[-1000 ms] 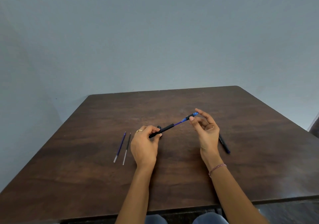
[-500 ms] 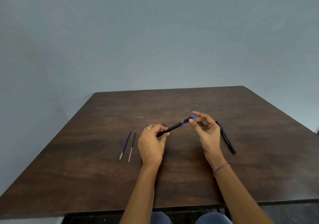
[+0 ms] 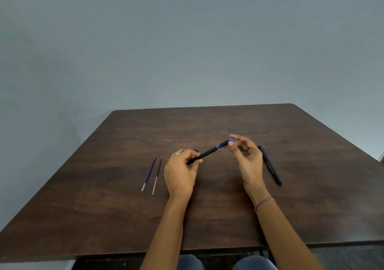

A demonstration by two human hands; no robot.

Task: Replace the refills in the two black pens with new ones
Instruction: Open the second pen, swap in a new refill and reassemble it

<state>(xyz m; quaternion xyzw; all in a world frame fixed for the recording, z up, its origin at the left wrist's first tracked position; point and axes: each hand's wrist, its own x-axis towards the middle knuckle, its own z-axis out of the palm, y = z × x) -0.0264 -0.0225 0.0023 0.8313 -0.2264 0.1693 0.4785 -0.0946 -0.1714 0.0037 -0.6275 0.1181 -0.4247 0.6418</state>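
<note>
A black pen (image 3: pixel 209 151) is held slanting in the air above the middle of the table (image 3: pixel 207 217). Its lower end is gripped by the left hand (image 3: pixel 180 172), fingers curled round the barrel. The blue tip (image 3: pixel 231 139) is pinched between thumb and forefinger of the right hand (image 3: pixel 247 157), the other fingers loosely curled and kept clear. The barrel appears to be steadied so that the tip can be turned; whether it is being loosened or tightened cannot be told.

A second black pen (image 3: pixel 270 165) is laid just beside the right hand, toward the right edge, probably kept within reach for its turn. A blue refill (image 3: pixel 149 173) and a darker refill (image 3: pixel 157 175) are laid side by side toward the left edge.
</note>
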